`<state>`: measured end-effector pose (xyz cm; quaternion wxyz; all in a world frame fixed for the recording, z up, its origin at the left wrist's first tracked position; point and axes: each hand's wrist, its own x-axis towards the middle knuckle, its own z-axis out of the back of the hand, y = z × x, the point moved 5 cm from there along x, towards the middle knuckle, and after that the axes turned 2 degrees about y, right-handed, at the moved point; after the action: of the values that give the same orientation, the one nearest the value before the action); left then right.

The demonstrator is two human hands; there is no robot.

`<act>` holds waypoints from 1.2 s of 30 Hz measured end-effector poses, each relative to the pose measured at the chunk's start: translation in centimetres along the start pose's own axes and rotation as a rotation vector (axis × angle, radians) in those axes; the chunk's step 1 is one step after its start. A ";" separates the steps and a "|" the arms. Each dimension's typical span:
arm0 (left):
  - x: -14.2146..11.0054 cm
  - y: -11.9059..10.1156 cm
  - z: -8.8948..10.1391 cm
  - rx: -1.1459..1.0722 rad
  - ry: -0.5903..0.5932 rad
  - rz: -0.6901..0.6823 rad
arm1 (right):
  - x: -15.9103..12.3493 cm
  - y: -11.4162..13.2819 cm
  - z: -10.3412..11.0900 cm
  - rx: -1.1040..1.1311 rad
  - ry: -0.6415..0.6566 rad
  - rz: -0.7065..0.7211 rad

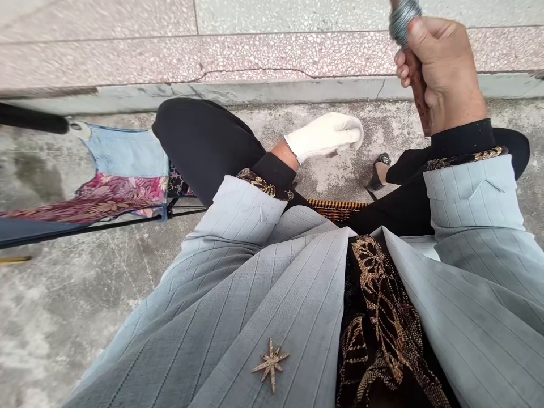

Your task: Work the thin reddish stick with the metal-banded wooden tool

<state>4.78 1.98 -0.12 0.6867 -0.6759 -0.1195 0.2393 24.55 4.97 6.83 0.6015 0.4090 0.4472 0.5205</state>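
Observation:
I look down at my own lap while seated. My right hand (pixel 442 68) is raised at the upper right, bare, with its fingers wrapped round a reddish-brown wooden handle (pixel 419 93) that has a grey metal wire-wound collar (pixel 403 20) at its top. The rest of that tool runs out of view. My left hand (pixel 325 136) wears a white glove and rests low between my knees, fingers curled shut on something small that I cannot make out. Both sleeves are pale grey pinstripe over black and gold cuffs.
A patchwork cloth stool (pixel 123 181) of blue and floral fabric on a black frame stands at the left. A woven seat edge (pixel 335 209) shows under my legs. A raised pink terrazzo step (pixel 255 56) runs across the top, with bare concrete ground (pixel 63 317) below.

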 end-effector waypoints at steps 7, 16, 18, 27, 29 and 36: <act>-0.5 -0.6 1.2 -0.013 -0.089 -0.045 | 0.8 -2.5 -1.7 -0.905 0.311 -0.326; -1.1 -1.3 3.9 -0.018 -0.366 -0.153 | -1.7 -3.4 -3.2 -0.604 1.139 -0.281; -0.9 -1.1 4.2 0.016 -0.400 -0.147 | -2.3 -2.0 -3.3 -0.386 1.128 -0.224; 0.2 0.8 2.0 0.079 -0.163 -0.047 | -0.5 0.6 -0.7 0.224 0.124 0.060; -0.1 0.1 1.1 0.094 -0.051 -0.058 | 0.1 -0.2 -0.9 0.015 0.039 -0.013; -0.7 -0.6 1.8 0.160 -0.126 -0.021 | 0.4 -2.8 -2.5 -0.884 0.462 -0.395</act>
<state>3.42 3.27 0.68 0.7320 -0.6014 -0.1499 0.2830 22.90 5.11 3.47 0.6888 -0.1004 0.3748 0.6124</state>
